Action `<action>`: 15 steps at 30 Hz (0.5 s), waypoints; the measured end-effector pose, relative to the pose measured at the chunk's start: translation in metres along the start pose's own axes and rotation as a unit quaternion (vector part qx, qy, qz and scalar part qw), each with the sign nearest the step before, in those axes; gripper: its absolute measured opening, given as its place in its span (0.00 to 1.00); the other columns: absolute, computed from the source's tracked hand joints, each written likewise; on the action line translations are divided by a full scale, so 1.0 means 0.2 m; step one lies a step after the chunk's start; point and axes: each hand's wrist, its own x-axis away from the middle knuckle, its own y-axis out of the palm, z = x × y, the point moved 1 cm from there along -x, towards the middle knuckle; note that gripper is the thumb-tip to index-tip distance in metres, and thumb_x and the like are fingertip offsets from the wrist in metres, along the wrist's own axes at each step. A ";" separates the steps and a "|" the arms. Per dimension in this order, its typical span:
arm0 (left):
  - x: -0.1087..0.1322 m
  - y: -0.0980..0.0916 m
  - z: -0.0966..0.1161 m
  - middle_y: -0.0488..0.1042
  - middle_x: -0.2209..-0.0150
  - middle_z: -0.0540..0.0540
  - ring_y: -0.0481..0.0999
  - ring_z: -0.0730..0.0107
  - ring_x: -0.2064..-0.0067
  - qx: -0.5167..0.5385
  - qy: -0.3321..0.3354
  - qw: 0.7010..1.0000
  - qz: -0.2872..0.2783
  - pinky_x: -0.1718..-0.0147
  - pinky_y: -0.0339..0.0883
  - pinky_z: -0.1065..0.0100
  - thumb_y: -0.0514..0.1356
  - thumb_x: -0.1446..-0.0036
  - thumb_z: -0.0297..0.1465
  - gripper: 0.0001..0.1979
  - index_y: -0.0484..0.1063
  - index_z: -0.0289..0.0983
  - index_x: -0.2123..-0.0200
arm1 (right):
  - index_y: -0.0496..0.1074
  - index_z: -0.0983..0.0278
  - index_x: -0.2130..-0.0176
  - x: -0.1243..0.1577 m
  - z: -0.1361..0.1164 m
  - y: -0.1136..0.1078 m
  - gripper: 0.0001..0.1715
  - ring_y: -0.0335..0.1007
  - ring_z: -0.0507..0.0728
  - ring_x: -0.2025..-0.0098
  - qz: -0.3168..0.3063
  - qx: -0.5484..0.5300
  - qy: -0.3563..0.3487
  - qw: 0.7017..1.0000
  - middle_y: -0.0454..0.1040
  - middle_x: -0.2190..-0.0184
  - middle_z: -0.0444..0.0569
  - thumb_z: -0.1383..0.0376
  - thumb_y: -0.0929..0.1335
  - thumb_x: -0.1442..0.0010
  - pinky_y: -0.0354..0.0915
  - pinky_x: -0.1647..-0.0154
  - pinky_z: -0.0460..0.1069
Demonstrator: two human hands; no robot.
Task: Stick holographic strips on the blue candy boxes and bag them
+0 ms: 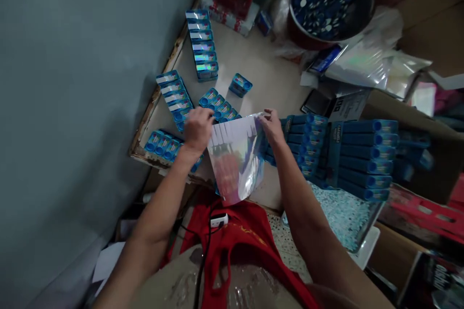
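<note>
A shiny, iridescent plastic sheet [235, 159] hangs in front of me, its reflections hiding whether it is a single layer or a bag. My right hand [271, 125] pinches its upper right corner. At the upper left corner my left hand [198, 128] is closed, fingers curled at the sheet's edge. Just beyond the sheet lies a slanted row of small blue boxes [219, 105], partly covered. A single blue box [240, 85] sits apart from it. Left of my left hand is another row of blue boxes [174, 94], with more boxes [163, 145] nearer the table's edge.
A long row of blue boxes [203, 46] stands at the back left by the wall [90, 58]. Stacked blue cartons [366, 154] lie right, above a tray of pale bits [340, 215]. A dark tub [295, 34] of small discs and clear plastic bags [369, 65] occupy the back right.
</note>
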 end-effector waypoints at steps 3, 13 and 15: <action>-0.07 0.20 0.26 0.80 0.47 0.39 0.74 0.51 0.42 0.021 0.081 0.994 -0.075 0.41 0.66 0.54 0.65 0.37 0.26 0.13 0.79 0.38 0.49 | 0.66 0.60 0.50 0.02 0.03 0.04 0.25 0.73 0.57 0.67 -0.026 -0.100 0.049 0.993 0.74 0.68 0.44 0.57 0.69 0.48 0.71 0.65 0.52; -0.16 0.36 0.39 0.84 0.60 0.44 0.80 0.64 0.60 0.219 -0.013 0.966 -0.140 0.55 0.72 0.64 0.68 0.42 0.27 0.05 0.83 0.37 0.61 | 0.67 0.58 0.49 0.15 -0.16 -0.08 0.23 0.69 0.54 0.72 -0.051 -0.235 -0.005 0.971 0.74 0.71 0.41 0.64 0.69 0.45 0.67 0.68 0.49; -0.16 0.35 0.39 0.83 0.62 0.44 0.80 0.65 0.61 0.245 -0.019 0.958 -0.149 0.56 0.71 0.65 0.67 0.42 0.26 0.03 0.83 0.36 0.64 | 0.69 0.58 0.48 0.16 -0.18 -0.11 0.20 0.73 0.56 0.66 -0.032 -0.170 -0.046 0.984 0.77 0.66 0.45 0.64 0.68 0.41 0.70 0.63 0.52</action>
